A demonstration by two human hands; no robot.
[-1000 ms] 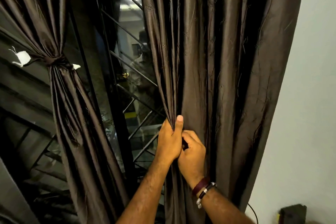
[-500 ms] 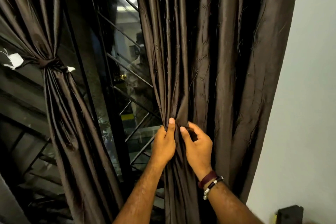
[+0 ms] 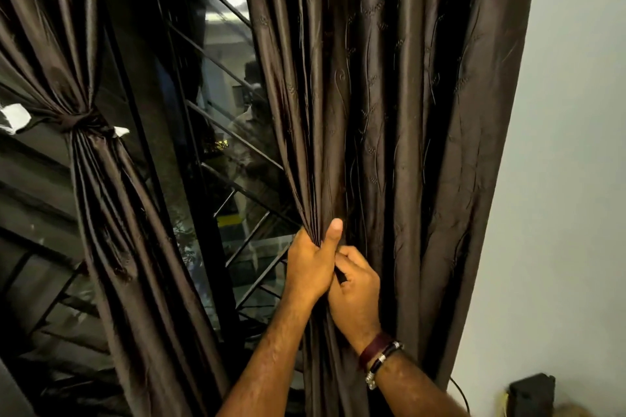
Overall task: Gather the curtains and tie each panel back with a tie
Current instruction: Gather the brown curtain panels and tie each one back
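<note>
Two dark brown satin curtain panels hang before a window. The left panel is cinched at mid height by a knotted brown tie. The right panel hangs loose, with its left-edge pleats bunched together. My left hand is closed around those bunched pleats, thumb pointing up. My right hand sits just beside and below it, fingers curled into the neighbouring fold of the same panel. A band and a bracelet circle my right wrist.
Between the panels is dark window glass with a diagonal metal grille and reflections. A pale wall stands to the right. A small dark box with a cable sits at the bottom right.
My right hand, spread with fingers apart half a second ago, has closed on a fold and drawn in against my left hand. The left hand keeps its grip on the pleats.
</note>
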